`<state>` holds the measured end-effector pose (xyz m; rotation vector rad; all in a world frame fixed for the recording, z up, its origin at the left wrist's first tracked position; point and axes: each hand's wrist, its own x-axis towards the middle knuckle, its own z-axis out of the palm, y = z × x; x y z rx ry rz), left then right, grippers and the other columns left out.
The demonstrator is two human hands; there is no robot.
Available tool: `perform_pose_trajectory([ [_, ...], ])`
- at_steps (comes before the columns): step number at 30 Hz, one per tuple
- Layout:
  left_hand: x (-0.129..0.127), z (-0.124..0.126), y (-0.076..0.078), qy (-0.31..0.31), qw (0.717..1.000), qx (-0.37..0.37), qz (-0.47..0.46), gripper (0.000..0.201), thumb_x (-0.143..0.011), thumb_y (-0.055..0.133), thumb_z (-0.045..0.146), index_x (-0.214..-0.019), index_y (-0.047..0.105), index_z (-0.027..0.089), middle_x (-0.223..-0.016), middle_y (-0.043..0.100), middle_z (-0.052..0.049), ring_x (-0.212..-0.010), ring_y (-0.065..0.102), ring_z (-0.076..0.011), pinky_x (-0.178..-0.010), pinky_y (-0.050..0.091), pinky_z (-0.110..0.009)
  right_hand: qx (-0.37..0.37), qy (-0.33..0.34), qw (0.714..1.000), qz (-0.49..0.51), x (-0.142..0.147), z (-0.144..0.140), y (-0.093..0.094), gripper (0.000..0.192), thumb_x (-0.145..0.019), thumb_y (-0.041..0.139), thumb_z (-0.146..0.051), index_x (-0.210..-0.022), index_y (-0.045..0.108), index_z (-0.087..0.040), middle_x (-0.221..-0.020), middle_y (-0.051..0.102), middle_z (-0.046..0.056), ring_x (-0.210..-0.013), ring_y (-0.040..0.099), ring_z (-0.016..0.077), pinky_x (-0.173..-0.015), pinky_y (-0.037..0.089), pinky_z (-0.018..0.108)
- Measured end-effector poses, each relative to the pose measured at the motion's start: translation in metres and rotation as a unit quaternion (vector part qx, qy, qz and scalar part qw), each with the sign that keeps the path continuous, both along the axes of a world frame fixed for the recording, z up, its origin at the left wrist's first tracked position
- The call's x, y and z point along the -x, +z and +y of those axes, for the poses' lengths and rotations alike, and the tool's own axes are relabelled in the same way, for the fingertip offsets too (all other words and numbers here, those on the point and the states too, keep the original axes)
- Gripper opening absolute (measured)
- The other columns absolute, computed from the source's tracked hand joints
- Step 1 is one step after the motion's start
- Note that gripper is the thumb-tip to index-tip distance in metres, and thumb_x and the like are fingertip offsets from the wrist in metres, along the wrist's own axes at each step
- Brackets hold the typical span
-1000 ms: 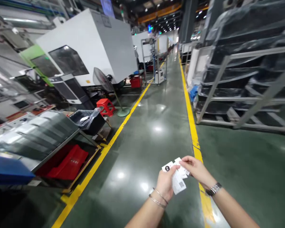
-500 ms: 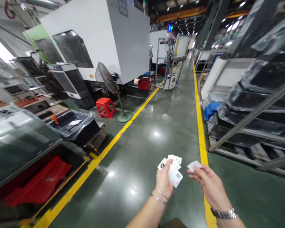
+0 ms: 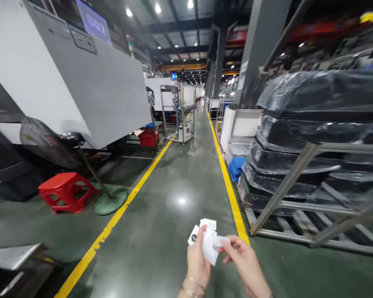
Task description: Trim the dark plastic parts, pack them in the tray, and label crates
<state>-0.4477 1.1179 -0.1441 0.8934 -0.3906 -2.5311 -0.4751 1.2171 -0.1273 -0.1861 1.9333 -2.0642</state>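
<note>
Since the earlier frame, both hands have closed together again and the view has advanced along the aisle. Left to right: red plastic stool (image 3: 65, 191) beside the green-based pedestal fan (image 3: 51, 142); yellow painted floor line (image 3: 118, 217); left hand (image 3: 198, 260), its grip clamped on a fanned bundle of small white printed paper labels (image 3: 207, 240); right hand (image 3: 244, 260), its grip pinching one label at the bundle's right edge; metal rack of black film-wrapped stacks (image 3: 301, 153). Risk: the loosely fanned labels could slip to the glossy green floor (image 3: 180, 186) if either pinch slackens while walking.
</note>
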Motion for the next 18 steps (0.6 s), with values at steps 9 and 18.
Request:
perform_pose_trajectory([
  [9, 0.146, -0.03, 0.013, -0.002, 0.999, -0.047, 0.022, 0.019, -0.061, 0.083, 0.017, -0.071, 0.07, 0.007, -0.066, 0.072, -0.01, -0.058, 0.067, -0.0174, -0.059, 0.056, -0.026, -0.114, 0.007, 0.98, 0.161, 0.149, -0.049, -0.016, 0.035, -0.065, 0.066, -0.055, -0.063, 0.064, -0.02, -0.085, 0.066, 0.01, -0.08, 0.06, 0.0223, -0.069, 0.048, 0.032],
  [18, 0.31, -0.095, -0.047, -0.176, 0.962, 0.208, -0.032, 0.022, -0.063, 0.078, 0.016, -0.085, 0.074, 0.018, -0.065, 0.072, -0.002, -0.052, 0.065, -0.0157, -0.048, 0.05, -0.019, -0.428, -0.11, 0.82, 0.364, 0.298, -0.103, -0.041, 0.008, -0.07, 0.054, -0.017, -0.068, 0.058, -0.024, -0.074, 0.063, -0.001, -0.069, 0.061, 0.014, -0.059, 0.041, 0.021],
])
